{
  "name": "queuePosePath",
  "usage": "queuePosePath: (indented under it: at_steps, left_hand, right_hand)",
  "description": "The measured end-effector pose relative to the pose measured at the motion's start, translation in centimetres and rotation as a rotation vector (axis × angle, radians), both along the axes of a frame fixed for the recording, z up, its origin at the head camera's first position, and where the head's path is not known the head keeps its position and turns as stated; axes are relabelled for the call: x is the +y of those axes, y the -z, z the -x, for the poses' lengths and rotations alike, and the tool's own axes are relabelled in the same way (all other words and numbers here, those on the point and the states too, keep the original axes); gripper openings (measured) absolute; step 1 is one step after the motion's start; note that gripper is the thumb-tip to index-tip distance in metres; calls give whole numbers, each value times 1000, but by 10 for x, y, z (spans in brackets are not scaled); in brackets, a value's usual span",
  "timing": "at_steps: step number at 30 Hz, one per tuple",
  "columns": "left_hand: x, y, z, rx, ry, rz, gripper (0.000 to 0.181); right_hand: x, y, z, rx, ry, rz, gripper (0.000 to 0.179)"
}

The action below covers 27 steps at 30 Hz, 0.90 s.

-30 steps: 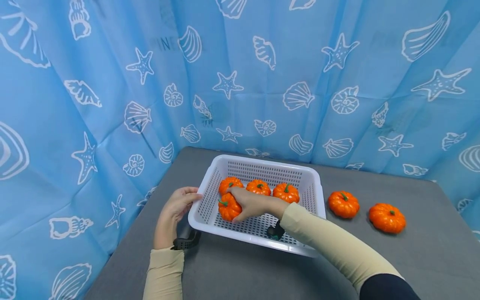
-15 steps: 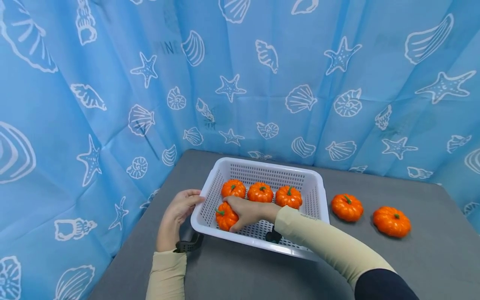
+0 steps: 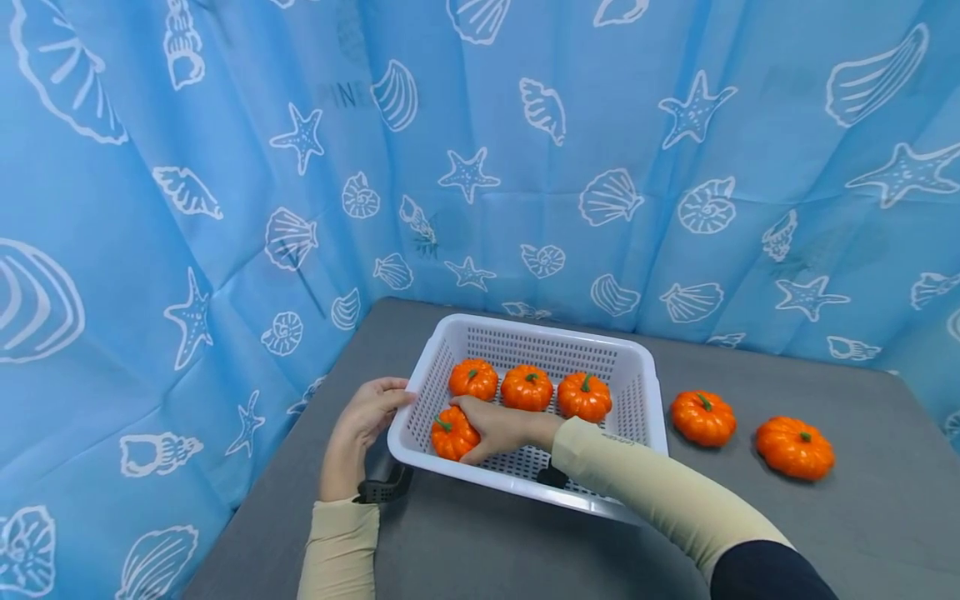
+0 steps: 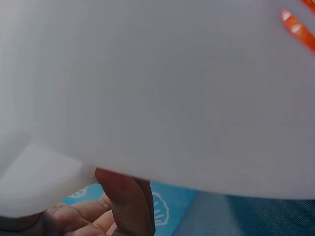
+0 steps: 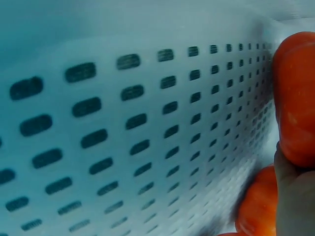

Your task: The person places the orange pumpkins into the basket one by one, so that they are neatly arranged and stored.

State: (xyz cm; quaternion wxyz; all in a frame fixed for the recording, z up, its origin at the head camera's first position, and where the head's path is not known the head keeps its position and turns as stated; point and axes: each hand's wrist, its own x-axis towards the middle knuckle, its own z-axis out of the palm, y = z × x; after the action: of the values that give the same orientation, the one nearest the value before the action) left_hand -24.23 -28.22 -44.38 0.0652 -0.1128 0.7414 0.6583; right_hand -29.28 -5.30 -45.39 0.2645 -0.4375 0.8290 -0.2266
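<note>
A white perforated plastic basket sits slightly turned on the grey table. My left hand holds its left rim; in the left wrist view, bent fingers reach up to the edge of the pale basket wall. Inside the basket, my right hand grips a small orange pumpkin with a green stem at the front left corner. Behind it stand three more pumpkins in a row: left, middle and right. The right wrist view shows the gripped pumpkin against the slotted wall.
Two more pumpkins lie on the table right of the basket, one nearer and one farther out. A blue curtain with white shell prints hangs along the back and left of the table. The right sleeve crosses the basket's front right rim.
My right hand has brought the gripped pumpkin down and a little toward the basket's front left corner, away from the back row. The left hand has stayed at the rim.
</note>
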Motion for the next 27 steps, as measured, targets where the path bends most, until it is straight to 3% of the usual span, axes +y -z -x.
queuePosePath:
  at_steps: [12, 21, 27]
  left_hand:
    - [1, 2, 1, 3, -8, 4, 35]
    - [2, 3, 3, 6, -16, -10, 35]
    - [0, 2, 3, 4, -18, -12, 36]
  right_hand:
    - [-1, 5, 7, -87, 49, 1, 95]
    - [2, 6, 9, -86, 33, -38, 101]
    - [1, 0, 8, -56, 32, -10, 105]
